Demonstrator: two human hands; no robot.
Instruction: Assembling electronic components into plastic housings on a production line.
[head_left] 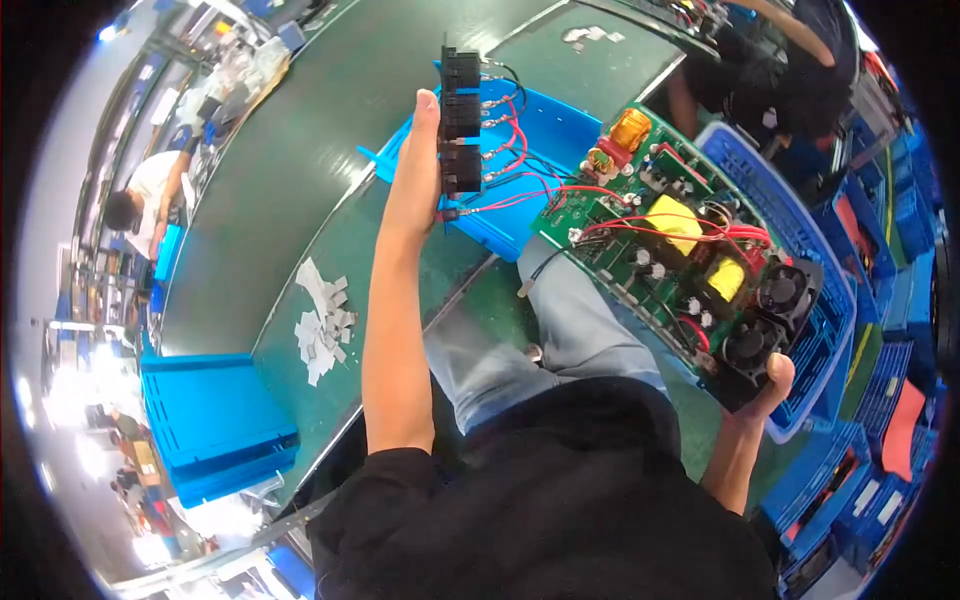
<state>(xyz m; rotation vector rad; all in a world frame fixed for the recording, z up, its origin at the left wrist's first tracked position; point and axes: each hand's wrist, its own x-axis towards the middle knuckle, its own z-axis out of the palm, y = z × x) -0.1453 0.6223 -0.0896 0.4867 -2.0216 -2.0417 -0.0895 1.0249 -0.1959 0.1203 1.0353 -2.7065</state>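
My left hand (418, 175) is closed on a black socket panel (461, 120), a narrow upright strip with several black blocks on it. Red and black wires (520, 145) run from its terminals to a green circuit board (625, 215). The board carries yellow-wrapped transformers (674, 222), an orange coil and two black fans (770, 320) at its near right end. My right hand (765, 390) grips that end beside the fans, thumb on top; its other fingers are hidden underneath. A blue tray (545, 115) lies behind the wires, and the board tilts over my lap.
A blue basket (845, 350) stands under and right of the board. Stacked blue trays (215, 400) sit at the left, near white paper scraps (322, 325) on the green bench (225, 240). Blue bins (890, 400) line the right. One person (150, 200) is far left, another (800, 60) far right.
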